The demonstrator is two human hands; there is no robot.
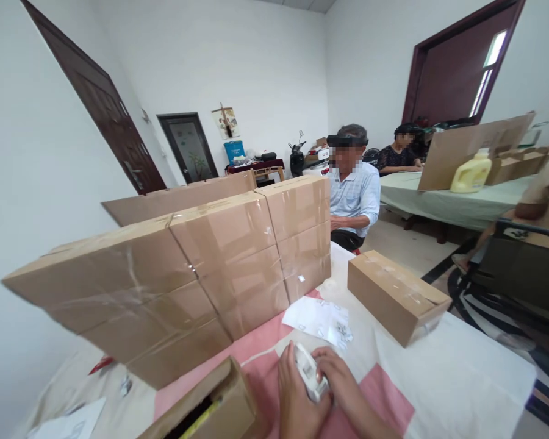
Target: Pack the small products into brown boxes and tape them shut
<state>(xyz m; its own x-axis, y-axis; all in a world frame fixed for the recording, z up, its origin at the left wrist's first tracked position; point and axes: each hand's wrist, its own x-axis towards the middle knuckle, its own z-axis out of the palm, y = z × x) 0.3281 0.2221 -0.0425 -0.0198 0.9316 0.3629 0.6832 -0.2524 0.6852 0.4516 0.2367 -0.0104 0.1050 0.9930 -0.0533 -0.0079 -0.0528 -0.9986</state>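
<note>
Near the front of the table I hold a small white plastic object (pixel 308 369) with a recess in its upper face; its exact kind I cannot make out. My left hand (pixel 297 393) is wrapped around its left side and underside. From the right, my right hand (pixel 341 378) closes its fingers on the same object. Just to the left of my hands stands an open cardboard box (pixel 238 399), with something yellow (pixel 204 421) showing inside. Beyond my hands lies a creased white printed sheet (pixel 318 317).
Stacked cardboard boxes (pixel 229 256) form a wall across the table's left and far side. A taped box (pixel 393 292) lies at right. A person in a light blue shirt (pixel 357 195) sits opposite. Another table (pixel 402 186) holds a yellow jug (pixel 472 174). A dark chair (pixel 526 268) stands right.
</note>
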